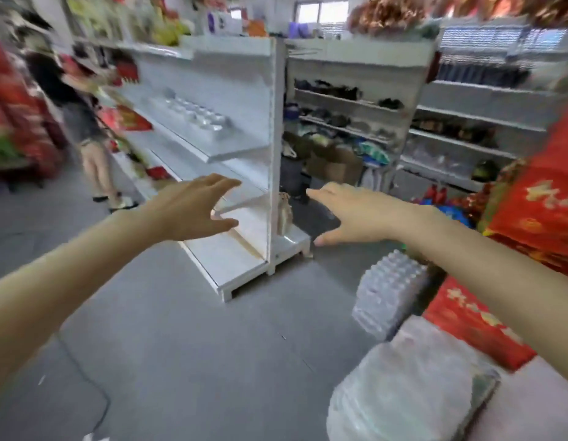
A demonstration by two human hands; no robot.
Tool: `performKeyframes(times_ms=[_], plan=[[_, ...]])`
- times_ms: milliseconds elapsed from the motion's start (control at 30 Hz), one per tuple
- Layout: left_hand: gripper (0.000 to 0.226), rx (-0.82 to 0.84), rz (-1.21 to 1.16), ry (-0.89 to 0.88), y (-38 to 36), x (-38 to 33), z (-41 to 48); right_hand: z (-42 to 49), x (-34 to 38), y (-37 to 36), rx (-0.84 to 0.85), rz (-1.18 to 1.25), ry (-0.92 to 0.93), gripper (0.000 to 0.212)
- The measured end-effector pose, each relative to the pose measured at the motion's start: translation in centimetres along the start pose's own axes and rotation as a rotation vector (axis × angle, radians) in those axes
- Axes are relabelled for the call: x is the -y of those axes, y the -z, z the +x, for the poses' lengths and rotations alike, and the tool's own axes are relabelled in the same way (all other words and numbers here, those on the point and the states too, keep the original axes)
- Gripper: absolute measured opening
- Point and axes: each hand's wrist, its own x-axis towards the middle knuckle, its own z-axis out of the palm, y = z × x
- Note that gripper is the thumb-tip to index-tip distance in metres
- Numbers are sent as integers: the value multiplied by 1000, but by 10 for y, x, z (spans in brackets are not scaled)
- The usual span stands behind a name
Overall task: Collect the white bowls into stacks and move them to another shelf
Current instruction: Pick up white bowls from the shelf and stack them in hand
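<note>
hands: my left hand [193,210] and right hand [356,214] both spread, holding nothing | white bowls [190,114]: blurred, in rows on the middle shelf [238,146] | relation: above and left of both hands, rows running along the shelf away from me, left hand nearer | next: I'd lead with the left

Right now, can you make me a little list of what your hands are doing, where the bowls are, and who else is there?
Place: a shop aisle, picture blurry
Left hand: open, fingers spread, holds nothing
Right hand: open, reaching forward, holds nothing
White bowls: in rows on a middle shelf, beyond both hands; too blurry to count
Other person: stands in the aisle, far left
Bottle pack: on the floor, right
Red packages: piled at the right edge
</note>
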Motion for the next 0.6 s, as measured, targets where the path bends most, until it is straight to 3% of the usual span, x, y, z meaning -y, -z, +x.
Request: performKeyframes(times_ms=[233,433,600], plan=[[73,-11,147,159,9,106,73,173,-25,32,-38,26,169,92],[73,-8,175,206,-18,187,132,311,-67,46,15,6,216,95],[74,2,168,245,-40,269,158,430,-54,44,79,-51,216,100]])
